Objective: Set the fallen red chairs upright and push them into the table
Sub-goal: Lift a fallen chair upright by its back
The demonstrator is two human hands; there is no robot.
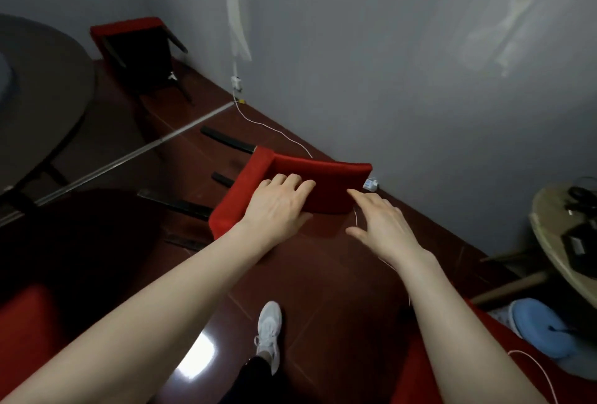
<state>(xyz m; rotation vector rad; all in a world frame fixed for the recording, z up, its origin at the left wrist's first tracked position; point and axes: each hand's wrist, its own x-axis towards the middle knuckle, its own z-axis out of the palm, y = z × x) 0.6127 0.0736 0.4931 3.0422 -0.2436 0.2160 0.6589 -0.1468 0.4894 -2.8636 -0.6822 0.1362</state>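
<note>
The left hand (277, 206) and right hand (381, 226) are ungloved, forearms bare. One foot wears a white lace-up sneaker (269, 329) below a black trouser leg (250, 381).
</note>
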